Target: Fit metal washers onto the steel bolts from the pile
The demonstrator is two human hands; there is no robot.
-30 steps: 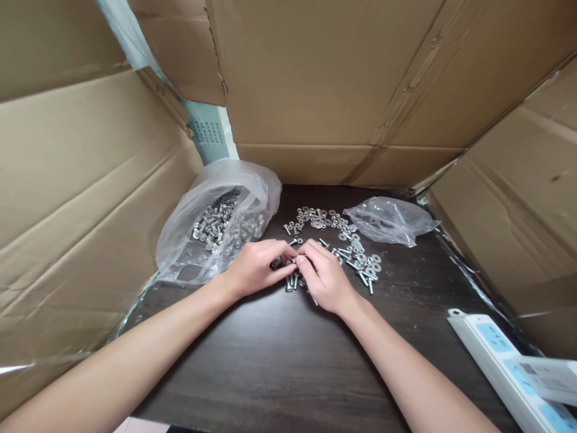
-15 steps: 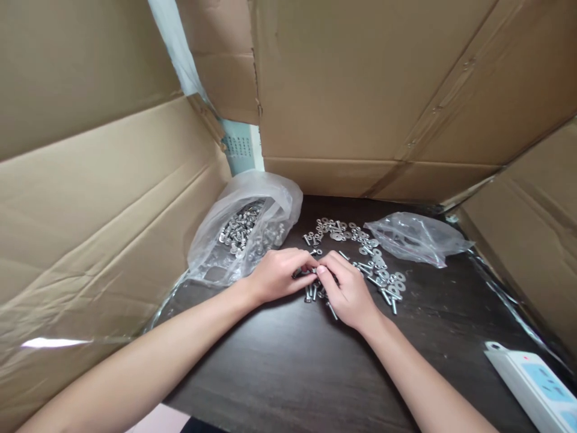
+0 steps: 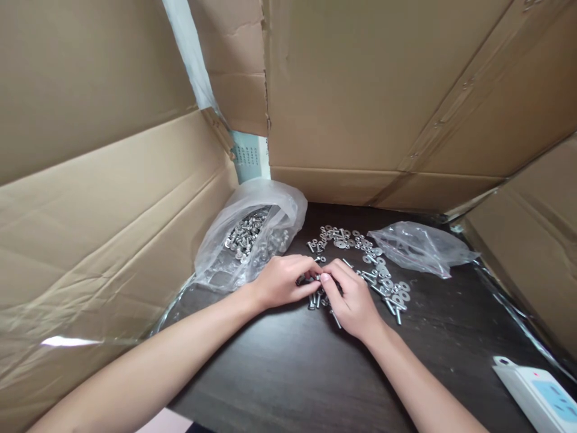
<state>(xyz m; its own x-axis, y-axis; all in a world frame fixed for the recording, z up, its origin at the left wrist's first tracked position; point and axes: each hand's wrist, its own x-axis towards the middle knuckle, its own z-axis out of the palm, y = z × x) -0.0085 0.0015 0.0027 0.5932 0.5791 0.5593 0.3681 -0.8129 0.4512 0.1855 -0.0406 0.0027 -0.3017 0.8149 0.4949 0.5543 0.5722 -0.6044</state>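
Note:
My left hand (image 3: 288, 279) reaches in from the left, its thumb and fingers closed in a pinch. Opposite it, my right hand (image 3: 354, 297) is closed too, thumb against the fingers, and the fingertips of both hands meet. A small silvery metal part (image 3: 318, 277) shows between them, mostly covered, so its exact kind is unclear. Bolts (image 3: 318, 300) lie on the dark table (image 3: 270, 373) just below the fingertips. Beyond and to the right of my right hand, loose washers (image 3: 400, 293), nuts and more bolts are spread in a curved band.
An open clear plastic bag (image 3: 211, 258) full of metal fasteners stands behind my left hand. A flatter plastic bag (image 3: 421, 243) lies at the back right. Cardboard walls (image 3: 360, 90) enclose the table on three sides. A white power strip (image 3: 527, 385) sits at the front right.
The whole view has shifted slightly, so everything appears a little lower and further right. Both hands keep their pinch at the same spot over the fasteners.

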